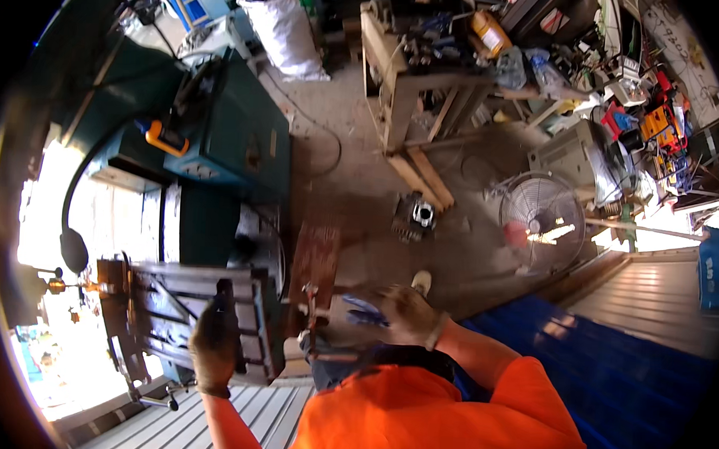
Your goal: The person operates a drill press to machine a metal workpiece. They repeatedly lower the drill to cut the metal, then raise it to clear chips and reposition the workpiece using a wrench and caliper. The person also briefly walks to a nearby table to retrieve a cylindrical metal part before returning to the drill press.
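My left hand (212,348), in a tan work glove, is over the slotted metal machine table (261,320) at the lower left. Its fingers close against a dark elongated piece (225,296), whose kind is unclear in the shadow. My right hand (408,313), gloved as well, is in front of my body, away from the table. Motion blurs its fingers, and a bluish shape (364,309) shows at their tips. Between both hands stands a metal handle or crank (311,315), beside a reddish-brown board (317,251).
A green machine cabinet (239,139) rises at the left, with an orange-and-black device (167,138) on it. Ahead are a metal part (416,215) on the floor, wooden planks (426,179) and a cluttered workbench (414,82). A round fan (540,220) stands at the right, near blue sheeting (610,372).
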`<control>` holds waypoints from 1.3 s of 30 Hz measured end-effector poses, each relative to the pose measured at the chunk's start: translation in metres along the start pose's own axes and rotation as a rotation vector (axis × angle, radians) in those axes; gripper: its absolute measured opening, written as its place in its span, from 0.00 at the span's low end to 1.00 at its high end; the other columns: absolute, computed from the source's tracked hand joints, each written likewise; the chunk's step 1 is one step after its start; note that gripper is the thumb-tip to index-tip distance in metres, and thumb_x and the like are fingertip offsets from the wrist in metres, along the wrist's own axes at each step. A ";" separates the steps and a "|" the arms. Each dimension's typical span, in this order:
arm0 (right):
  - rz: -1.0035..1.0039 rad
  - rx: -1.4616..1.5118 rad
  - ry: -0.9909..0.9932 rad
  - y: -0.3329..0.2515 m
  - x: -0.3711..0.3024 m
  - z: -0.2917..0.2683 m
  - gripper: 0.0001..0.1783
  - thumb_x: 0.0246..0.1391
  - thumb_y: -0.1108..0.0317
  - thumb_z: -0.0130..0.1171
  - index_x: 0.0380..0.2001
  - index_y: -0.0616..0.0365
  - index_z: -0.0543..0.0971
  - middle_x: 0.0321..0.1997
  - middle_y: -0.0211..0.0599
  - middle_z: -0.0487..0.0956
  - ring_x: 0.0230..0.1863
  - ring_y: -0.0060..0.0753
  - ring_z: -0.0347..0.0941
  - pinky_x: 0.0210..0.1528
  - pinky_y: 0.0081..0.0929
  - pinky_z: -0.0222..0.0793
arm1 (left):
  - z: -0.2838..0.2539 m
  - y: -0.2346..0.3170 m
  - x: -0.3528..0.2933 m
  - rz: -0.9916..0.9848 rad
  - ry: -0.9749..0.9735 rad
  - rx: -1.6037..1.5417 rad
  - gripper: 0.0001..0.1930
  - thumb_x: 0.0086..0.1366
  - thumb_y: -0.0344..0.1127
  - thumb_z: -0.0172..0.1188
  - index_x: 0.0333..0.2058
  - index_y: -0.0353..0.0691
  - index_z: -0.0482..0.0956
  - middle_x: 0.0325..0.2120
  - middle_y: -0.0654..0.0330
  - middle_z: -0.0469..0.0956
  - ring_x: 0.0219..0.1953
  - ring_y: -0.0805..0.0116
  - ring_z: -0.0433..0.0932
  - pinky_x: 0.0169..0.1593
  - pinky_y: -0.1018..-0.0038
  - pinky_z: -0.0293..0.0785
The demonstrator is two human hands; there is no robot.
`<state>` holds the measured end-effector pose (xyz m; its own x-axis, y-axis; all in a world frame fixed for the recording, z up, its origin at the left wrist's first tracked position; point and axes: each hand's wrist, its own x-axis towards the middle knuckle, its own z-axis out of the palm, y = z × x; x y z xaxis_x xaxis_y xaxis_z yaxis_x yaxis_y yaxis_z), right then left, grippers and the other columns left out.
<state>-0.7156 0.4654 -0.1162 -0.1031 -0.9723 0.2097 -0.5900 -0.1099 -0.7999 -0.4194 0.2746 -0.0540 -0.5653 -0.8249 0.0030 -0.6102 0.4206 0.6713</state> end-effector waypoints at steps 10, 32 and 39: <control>0.187 -0.230 0.000 0.061 -0.080 -0.158 0.22 0.55 0.57 0.64 0.50 0.55 0.78 0.35 0.45 0.82 0.35 0.50 0.80 0.39 0.43 0.76 | 0.147 0.039 0.083 -0.038 -0.169 0.370 0.26 0.60 0.46 0.64 0.53 0.37 0.77 0.52 0.45 0.76 0.57 0.43 0.72 0.61 0.56 0.68; 0.459 -0.092 0.118 0.180 0.048 -0.244 0.21 0.54 0.64 0.65 0.50 0.61 0.79 0.41 0.50 0.83 0.42 0.51 0.81 0.44 0.37 0.76 | 0.207 0.069 0.290 -0.257 -0.423 0.114 0.30 0.62 0.53 0.60 0.58 0.41 0.75 0.55 0.41 0.76 0.58 0.44 0.74 0.60 0.59 0.70; 0.581 -0.110 0.098 0.245 0.233 -0.257 0.22 0.55 0.58 0.64 0.51 0.55 0.79 0.44 0.46 0.83 0.45 0.53 0.80 0.48 0.42 0.76 | 0.230 0.017 0.488 -0.227 -0.576 0.159 0.33 0.64 0.54 0.59 0.61 0.38 0.72 0.58 0.42 0.73 0.62 0.45 0.70 0.64 0.60 0.66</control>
<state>-1.0897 0.2651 -0.1185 -0.5043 -0.8425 -0.1893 -0.4937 0.4612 -0.7373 -0.8334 -0.0333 -0.2118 -0.5931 -0.5832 -0.5551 -0.7997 0.3467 0.4902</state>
